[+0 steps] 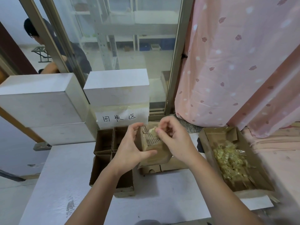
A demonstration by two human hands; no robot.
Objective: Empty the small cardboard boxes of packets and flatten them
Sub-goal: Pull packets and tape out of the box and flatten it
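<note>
- We find the small cardboard box [151,147] held above the table, between both hands, its torn printed end tilted up toward the window.
- The left hand [133,149] grips the box's near side, thumb curled under its lower face.
- The right hand [174,140] pinches a pale packet [153,131] at the torn opening.
- Directly beneath the box lies flattened cardboard [162,168], partly hidden by it.
- To the left sits a divided carton [112,159] with open compartments; the left forearm crosses over its near cells.
- To the right, well apart from the hands, a shallow cardboard tray [209,148] holds a heap of yellowish clear packets [230,159].
- The table [68,168] is white, scuffed and patched with tape.
- Behind stand white foam boxes [40,103]; one bears a handwritten paper label [119,118].
- We note a glass sliding door [121,46], a pink patterned curtain [235,62] at right, and another person [53,51] seated beyond the door frame.
</note>
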